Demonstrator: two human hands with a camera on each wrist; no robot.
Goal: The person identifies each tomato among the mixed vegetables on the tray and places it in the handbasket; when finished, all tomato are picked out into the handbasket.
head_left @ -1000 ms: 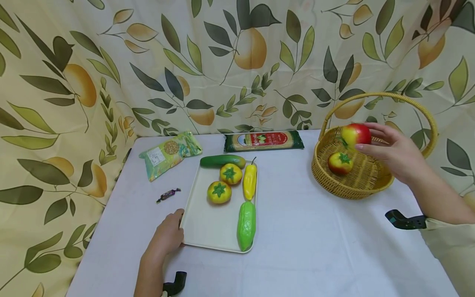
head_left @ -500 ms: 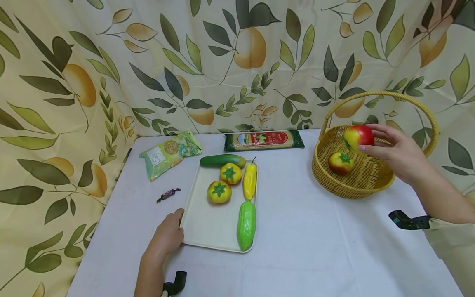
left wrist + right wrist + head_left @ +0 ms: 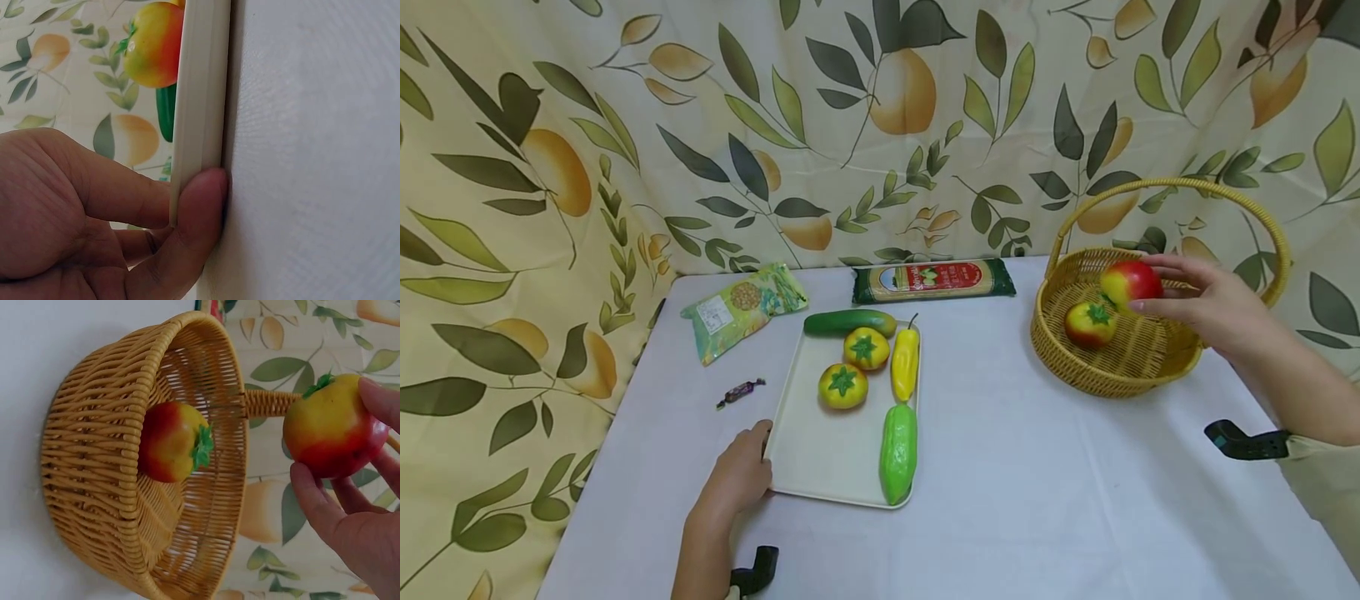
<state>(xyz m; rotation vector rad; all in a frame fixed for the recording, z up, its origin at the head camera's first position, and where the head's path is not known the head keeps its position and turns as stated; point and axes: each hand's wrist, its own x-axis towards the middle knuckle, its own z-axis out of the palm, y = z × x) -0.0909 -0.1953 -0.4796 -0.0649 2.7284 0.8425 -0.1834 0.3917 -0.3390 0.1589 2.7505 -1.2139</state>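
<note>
My right hand [image 3: 1221, 304] holds a red-and-yellow toy tomato [image 3: 1131, 285] between thumb and fingers, above the wicker basket [image 3: 1075, 379]. In the right wrist view the held tomato [image 3: 334, 428] is apart from the basket rim. A second tomato [image 3: 1089, 325] lies inside the basket. My left hand [image 3: 741, 471] pinches the left edge of the white tray [image 3: 820, 462]; in the left wrist view, finger and thumb clasp its rim [image 3: 200, 112]. On the tray are two yellow tomatoes [image 3: 843, 387], a yellow pepper [image 3: 906, 364], a cucumber [image 3: 850, 323] at its far edge, and a bumpy light-green vegetable [image 3: 898, 454].
Left of the tray lie a green snack bag [image 3: 745, 308] and a small wrapped candy [image 3: 741, 392]. A long dark-green packet [image 3: 934, 281] lies at the back by the patterned curtain [image 3: 902, 167]. The basket's tall handle [image 3: 1180, 182] arches over it.
My right hand has drifted slightly to the right with the tomato, still over the basket. My left hand and the tray stay in place; the view has tilted a little.
</note>
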